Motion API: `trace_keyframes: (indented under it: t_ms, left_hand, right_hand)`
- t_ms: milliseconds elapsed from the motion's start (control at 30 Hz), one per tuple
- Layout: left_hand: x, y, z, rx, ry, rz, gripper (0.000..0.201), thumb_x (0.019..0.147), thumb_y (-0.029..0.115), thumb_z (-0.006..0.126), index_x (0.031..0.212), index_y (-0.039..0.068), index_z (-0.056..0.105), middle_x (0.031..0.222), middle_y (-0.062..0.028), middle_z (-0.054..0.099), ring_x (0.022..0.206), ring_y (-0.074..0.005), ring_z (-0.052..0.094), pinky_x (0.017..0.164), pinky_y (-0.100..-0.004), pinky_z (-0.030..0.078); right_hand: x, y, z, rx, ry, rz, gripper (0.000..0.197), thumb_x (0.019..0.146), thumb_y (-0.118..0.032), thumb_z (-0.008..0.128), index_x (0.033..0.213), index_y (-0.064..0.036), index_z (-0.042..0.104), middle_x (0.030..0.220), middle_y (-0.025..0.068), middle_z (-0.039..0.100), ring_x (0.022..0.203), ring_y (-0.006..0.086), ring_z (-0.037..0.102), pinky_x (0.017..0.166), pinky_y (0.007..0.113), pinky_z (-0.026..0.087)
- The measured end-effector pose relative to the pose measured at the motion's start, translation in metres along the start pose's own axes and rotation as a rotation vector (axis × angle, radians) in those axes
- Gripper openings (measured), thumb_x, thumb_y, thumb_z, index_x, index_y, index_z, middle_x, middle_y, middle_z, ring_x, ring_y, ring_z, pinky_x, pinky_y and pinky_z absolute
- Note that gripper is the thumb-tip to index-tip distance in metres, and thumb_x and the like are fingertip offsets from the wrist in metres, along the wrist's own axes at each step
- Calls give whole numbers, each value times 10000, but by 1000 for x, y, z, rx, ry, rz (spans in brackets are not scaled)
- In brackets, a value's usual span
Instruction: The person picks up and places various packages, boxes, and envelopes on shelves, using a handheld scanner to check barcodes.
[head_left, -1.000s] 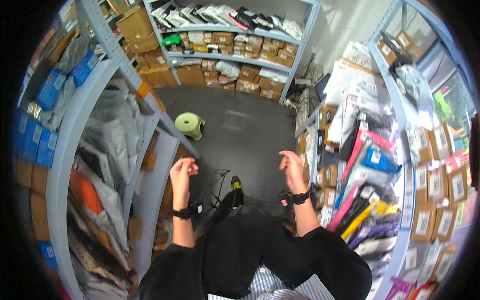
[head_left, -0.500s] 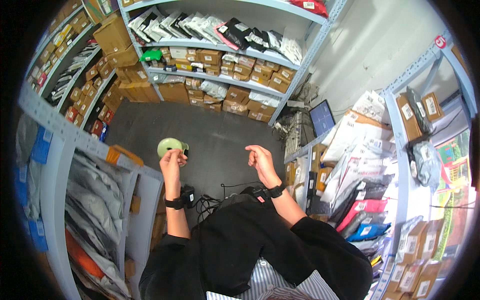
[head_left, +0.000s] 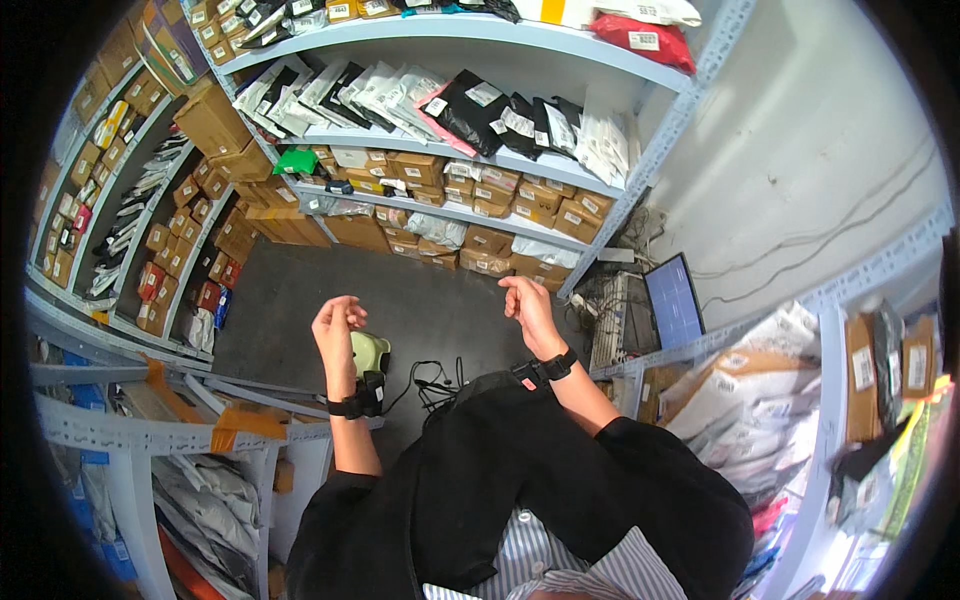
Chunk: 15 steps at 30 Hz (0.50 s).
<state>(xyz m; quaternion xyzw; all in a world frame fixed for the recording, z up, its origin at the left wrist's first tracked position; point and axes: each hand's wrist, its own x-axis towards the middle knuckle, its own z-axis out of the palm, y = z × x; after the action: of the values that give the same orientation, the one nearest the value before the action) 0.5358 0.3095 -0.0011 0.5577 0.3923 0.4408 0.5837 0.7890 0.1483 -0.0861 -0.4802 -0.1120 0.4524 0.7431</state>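
Observation:
My left hand (head_left: 337, 326) is raised in front of me, its fingers loosely bent and a little apart, with nothing seen in it. A light green stool (head_left: 372, 350) on the floor shows just beyond the wrist, partly hidden by my forearm; I see no contact. Farther right, my right hand (head_left: 530, 308) hangs in the air over the dark floor (head_left: 420, 295), its fingers half curled and slightly apart, also holding nothing I can see. Each wrist wears a black strap, and a small black device (head_left: 371, 393) sits at the left one.
A blue-grey shelf (head_left: 440, 140) of bagged parcels and small cartons stands ahead. More racks flank me: a left frame (head_left: 120, 430) and a right frame (head_left: 830, 420). A monitor (head_left: 674, 300) leans near the wall at right. Black cables (head_left: 437, 385) lie near my waist.
My view has shifted forward and up, so the far shelf looks closer and the stool sits lower, behind my left wrist. Both hands stay raised and apart.

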Motion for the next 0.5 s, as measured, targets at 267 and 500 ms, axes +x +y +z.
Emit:
trace_keyframes:
  t_ms: [267,500]
  left_hand:
    - [96,-33,32,-28,131,-115,226,932,167,512,873,-16,631,684,-77,626,561,-98,547,535,-208,441]
    - [222,-69,24,-39,239,-229,282,940,238,511,876,-11,627,678,-73,620,562,-103,543,540,-213,436]
  right_hand:
    - [133,12,15,-38,87,73,247,913,-189,497,877,10,639,554,-10,473,471,82,436,452,233,336]
    - [285,1,7,-110,136,230,191,902,-213,530,883,-41,611,550,-16,457,479,85,428,478,232,362]
